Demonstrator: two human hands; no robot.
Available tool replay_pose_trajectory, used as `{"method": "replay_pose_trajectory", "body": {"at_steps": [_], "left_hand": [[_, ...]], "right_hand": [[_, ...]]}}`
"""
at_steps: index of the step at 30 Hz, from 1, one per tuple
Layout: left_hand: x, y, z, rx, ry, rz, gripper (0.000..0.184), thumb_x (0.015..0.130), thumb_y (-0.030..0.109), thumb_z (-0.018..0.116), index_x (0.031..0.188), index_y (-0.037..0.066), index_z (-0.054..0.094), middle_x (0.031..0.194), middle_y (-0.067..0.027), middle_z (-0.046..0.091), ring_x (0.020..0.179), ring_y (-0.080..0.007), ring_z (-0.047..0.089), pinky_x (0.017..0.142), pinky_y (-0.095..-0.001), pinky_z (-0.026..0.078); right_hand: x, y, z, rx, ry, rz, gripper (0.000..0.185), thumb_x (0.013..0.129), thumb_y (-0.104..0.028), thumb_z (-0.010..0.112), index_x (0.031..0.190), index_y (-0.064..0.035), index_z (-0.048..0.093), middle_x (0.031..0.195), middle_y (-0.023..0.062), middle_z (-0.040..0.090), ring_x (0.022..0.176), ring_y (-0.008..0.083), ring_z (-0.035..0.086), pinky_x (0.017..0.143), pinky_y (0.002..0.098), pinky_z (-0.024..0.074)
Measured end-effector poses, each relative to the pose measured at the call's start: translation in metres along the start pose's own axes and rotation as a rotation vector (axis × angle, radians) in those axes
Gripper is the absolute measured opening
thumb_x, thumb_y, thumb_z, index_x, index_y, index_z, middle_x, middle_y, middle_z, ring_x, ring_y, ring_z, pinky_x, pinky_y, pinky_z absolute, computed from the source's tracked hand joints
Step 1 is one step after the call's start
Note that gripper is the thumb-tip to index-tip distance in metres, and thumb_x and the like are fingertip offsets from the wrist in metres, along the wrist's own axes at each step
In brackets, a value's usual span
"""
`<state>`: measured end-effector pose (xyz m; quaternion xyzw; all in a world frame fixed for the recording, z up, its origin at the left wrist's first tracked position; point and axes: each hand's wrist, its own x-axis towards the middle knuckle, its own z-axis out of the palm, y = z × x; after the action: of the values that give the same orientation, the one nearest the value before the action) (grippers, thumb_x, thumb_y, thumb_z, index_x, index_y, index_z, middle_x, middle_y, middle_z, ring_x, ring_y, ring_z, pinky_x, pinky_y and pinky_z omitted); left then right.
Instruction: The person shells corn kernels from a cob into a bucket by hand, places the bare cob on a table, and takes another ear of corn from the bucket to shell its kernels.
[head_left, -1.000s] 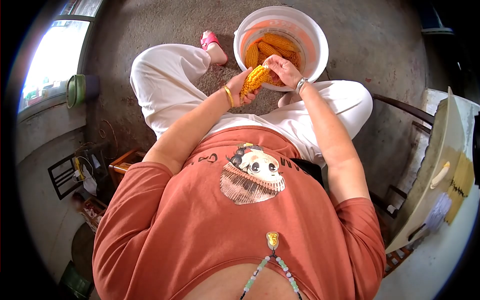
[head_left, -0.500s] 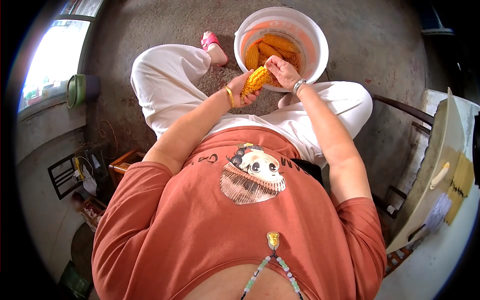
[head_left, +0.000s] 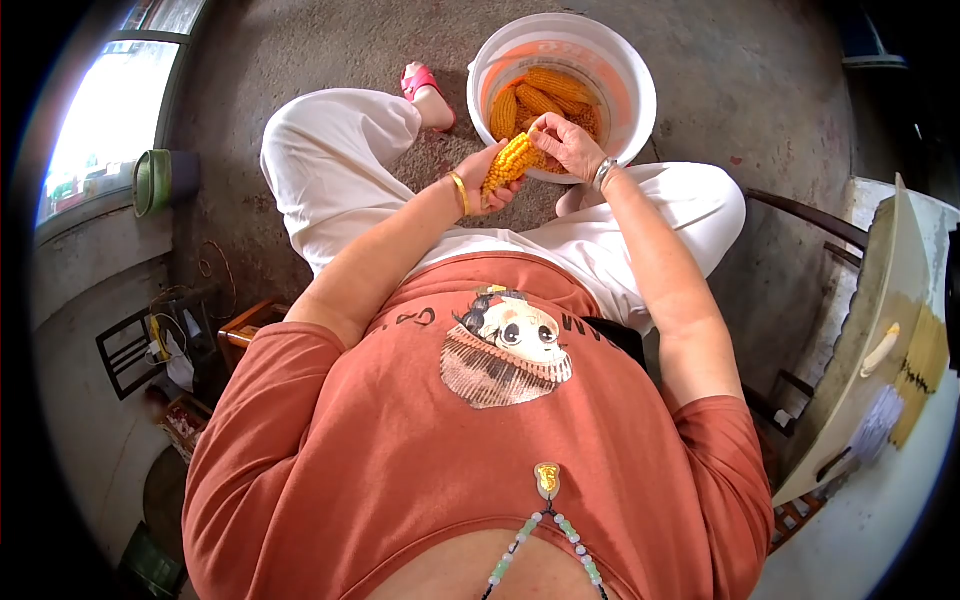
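Observation:
My left hand, with a gold bracelet at the wrist, is wrapped round the lower part of a yellow corn cob. The cob slants up to the right, near the rim of a white bucket. My right hand, with a silver band at its wrist, has its fingers pinched together on the cob's upper end. Whether loose kernels are between those fingers is hidden. Inside the bucket lie several more corn cobs, partly behind my right hand.
The bucket stands on the grey floor between my legs, just past my knees. A pink sandal is on my left foot. At the right is a light board; a green container stands by the window at the left.
My right hand has shifted very slightly to the right and down, its fingers still on the cob's upper end. My left hand and the cob stay almost in place.

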<state>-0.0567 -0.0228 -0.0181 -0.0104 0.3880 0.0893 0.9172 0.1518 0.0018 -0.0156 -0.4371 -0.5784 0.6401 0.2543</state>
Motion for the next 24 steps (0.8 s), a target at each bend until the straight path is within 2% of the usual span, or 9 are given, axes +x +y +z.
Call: {"method": "replay_pose_trajectory", "body": {"at_steps": [4, 7, 10, 13, 16, 22, 24], "left_hand": [[0.001, 0.0, 0.0, -0.017, 0.002, 0.003, 0.058, 0.091, 0.06, 0.033, 0.091, 0.005, 0.052, 0.065, -0.0055, 0.051, 0.04, -0.0087, 0.041, 0.03, -0.018, 0.03], [0.004, 0.001, -0.006, -0.054, -0.045, -0.008, 0.057, 0.091, 0.06, 0.034, 0.092, 0.006, 0.052, 0.066, -0.0061, 0.052, 0.04, -0.0087, 0.04, 0.03, -0.0179, 0.03], [0.006, 0.002, -0.011, -0.075, -0.079, -0.025, 0.056, 0.09, 0.06, 0.035, 0.093, 0.007, 0.053, 0.068, -0.0068, 0.052, 0.04, -0.0088, 0.04, 0.03, -0.0179, 0.03], [0.006, 0.002, -0.011, -0.087, -0.087, -0.027, 0.056, 0.09, 0.06, 0.036, 0.094, 0.007, 0.053, 0.069, -0.0071, 0.052, 0.041, -0.0089, 0.04, 0.031, -0.0179, 0.03], [0.005, 0.001, -0.01, -0.096, -0.079, -0.009, 0.057, 0.089, 0.061, 0.037, 0.094, 0.006, 0.053, 0.068, -0.0069, 0.052, 0.042, -0.009, 0.041, 0.031, -0.0179, 0.03], [0.004, 0.001, -0.007, -0.105, -0.075, -0.009, 0.061, 0.088, 0.062, 0.037, 0.092, 0.004, 0.054, 0.068, -0.0067, 0.052, 0.042, -0.0094, 0.042, 0.031, -0.0181, 0.031], [0.003, 0.0, -0.005, -0.115, -0.06, -0.009, 0.062, 0.088, 0.063, 0.036, 0.092, 0.003, 0.054, 0.067, -0.0067, 0.053, 0.042, -0.0095, 0.042, 0.031, -0.0181, 0.031]], "right_hand": [[-0.002, -0.003, 0.001, -0.047, -0.002, -0.02, 0.023, 0.093, -0.029, 0.053, 0.099, -0.0065, 0.051, 0.086, 0.0015, 0.055, 0.074, 0.0073, 0.051, 0.064, 0.0219, 0.0459], [-0.003, -0.003, -0.001, 0.059, -0.048, 0.03, 0.022, 0.093, -0.027, 0.053, 0.101, -0.0066, 0.05, 0.087, 0.0015, 0.055, 0.077, 0.0072, 0.052, 0.065, 0.022, 0.0479], [-0.002, 0.004, 0.0, 0.092, -0.051, -0.008, 0.023, 0.093, -0.026, 0.054, 0.105, -0.0068, 0.05, 0.088, 0.0016, 0.055, 0.079, 0.0073, 0.053, 0.066, 0.0223, 0.0489], [-0.003, 0.001, 0.002, 0.116, 0.026, 0.012, 0.023, 0.092, -0.026, 0.056, 0.104, -0.0062, 0.053, 0.088, 0.0018, 0.057, 0.079, 0.0076, 0.054, 0.067, 0.0226, 0.048], [-0.004, -0.008, 0.001, -0.004, 0.082, 0.004, 0.025, 0.09, -0.027, 0.058, 0.1, -0.0049, 0.056, 0.087, 0.0023, 0.058, 0.079, 0.0087, 0.054, 0.07, 0.0236, 0.0472], [0.002, 0.005, 0.004, -0.047, 0.081, -0.121, 0.027, 0.089, -0.03, 0.06, 0.098, -0.0039, 0.056, 0.087, 0.0024, 0.059, 0.077, 0.0105, 0.055, 0.072, 0.0244, 0.0465], [0.001, 0.001, 0.002, -0.029, 0.051, -0.088, 0.026, 0.09, -0.028, 0.058, 0.099, -0.0039, 0.055, 0.087, 0.0022, 0.059, 0.078, 0.0102, 0.055, 0.072, 0.024, 0.0465]]}}
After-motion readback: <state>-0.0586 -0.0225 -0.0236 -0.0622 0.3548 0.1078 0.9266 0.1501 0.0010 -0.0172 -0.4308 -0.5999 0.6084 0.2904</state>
